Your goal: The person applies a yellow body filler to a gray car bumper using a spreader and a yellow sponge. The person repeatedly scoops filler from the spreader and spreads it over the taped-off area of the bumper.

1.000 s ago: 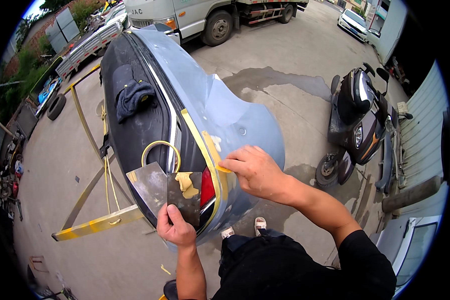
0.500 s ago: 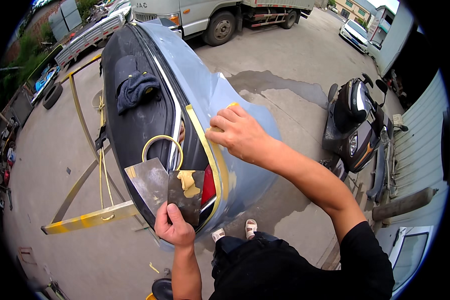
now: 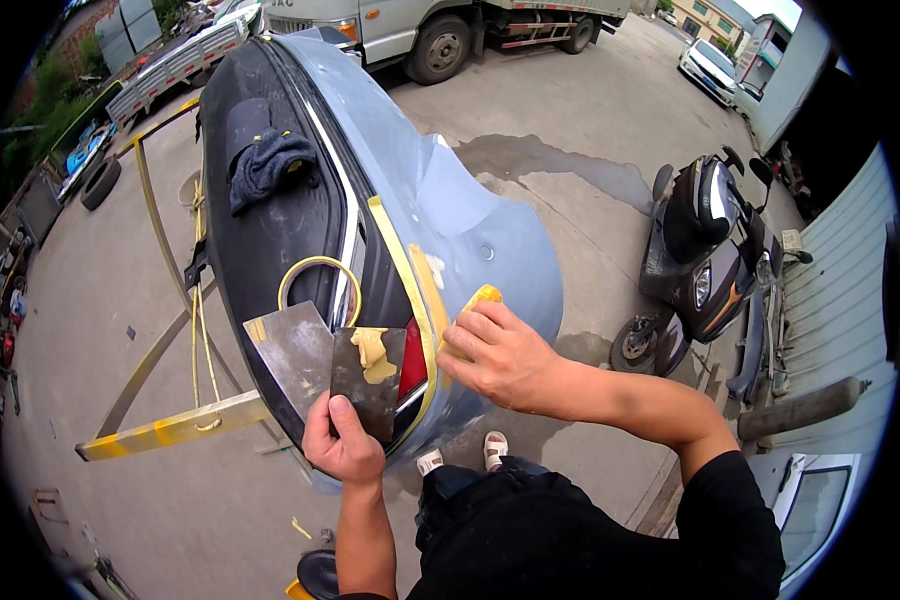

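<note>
My left hand grips a dark metal plate with a lump of beige putty on it. A lighter metal plate sits against its left side; whether my fingers hold that one too is hidden. In my right hand is a yellow spreader, pressed near the edge of a grey-blue car body panel. Yellow masking tape runs along that edge, with a fresh beige putty streak beside it. A red lamp shows beyond the tape.
A tape roll and a dark cloth lie on the black inner side. A yellow metal stand reaches out left. At right stand a scooter and a long grey cylinder. A truck is parked behind.
My right hand has moved down along the taped edge, toward me, with the spreader. A putty streak it covered now shows. My left hand stays nearly in place with the plate.
</note>
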Tool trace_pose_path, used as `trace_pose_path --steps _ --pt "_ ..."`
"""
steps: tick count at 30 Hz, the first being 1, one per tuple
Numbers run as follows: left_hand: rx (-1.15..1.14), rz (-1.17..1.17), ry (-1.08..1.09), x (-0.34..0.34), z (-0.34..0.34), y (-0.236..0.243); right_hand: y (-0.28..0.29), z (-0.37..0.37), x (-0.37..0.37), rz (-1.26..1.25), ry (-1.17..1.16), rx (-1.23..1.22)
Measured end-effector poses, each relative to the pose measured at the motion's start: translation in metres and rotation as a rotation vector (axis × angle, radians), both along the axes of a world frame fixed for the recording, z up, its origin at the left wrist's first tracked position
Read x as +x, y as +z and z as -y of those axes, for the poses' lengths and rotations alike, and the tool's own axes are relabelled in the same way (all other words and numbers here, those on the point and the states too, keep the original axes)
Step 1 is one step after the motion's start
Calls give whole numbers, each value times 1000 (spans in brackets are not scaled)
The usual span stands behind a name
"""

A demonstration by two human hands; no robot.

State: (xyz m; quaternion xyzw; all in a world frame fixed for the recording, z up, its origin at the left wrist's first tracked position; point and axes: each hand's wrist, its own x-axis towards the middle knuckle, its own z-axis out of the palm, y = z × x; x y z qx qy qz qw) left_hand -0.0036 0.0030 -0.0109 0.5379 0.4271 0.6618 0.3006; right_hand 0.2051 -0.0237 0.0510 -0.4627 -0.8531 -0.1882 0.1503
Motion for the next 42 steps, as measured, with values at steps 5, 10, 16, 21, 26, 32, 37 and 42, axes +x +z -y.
trace_pose_path --steps 5,10,16,21,26,32,37,42 --pt "10 -39 19 -2 0 -1 18 -31 12 -66 -57 147" --pt "16 -28 15 -1 2 0 25 -71 19 33 -69 189" --pt "4 -2 12 -2 1 0 26 -61 13 167 -47 120" --pt "7 -9 7 -2 2 0 19 -34 3 223 -13 124" --pt "-49 -11 -70 -6 5 0 8 -11 -5 234 -8 145" --pt "-12 -31 -4 -4 2 -2 3 14 -15 202 88 43" --pt "6 -32 11 -2 1 1 19 -27 14 -304 -89 -56" --pt "12 -27 15 -2 1 -1 18 -79 31 -251 -118 32"
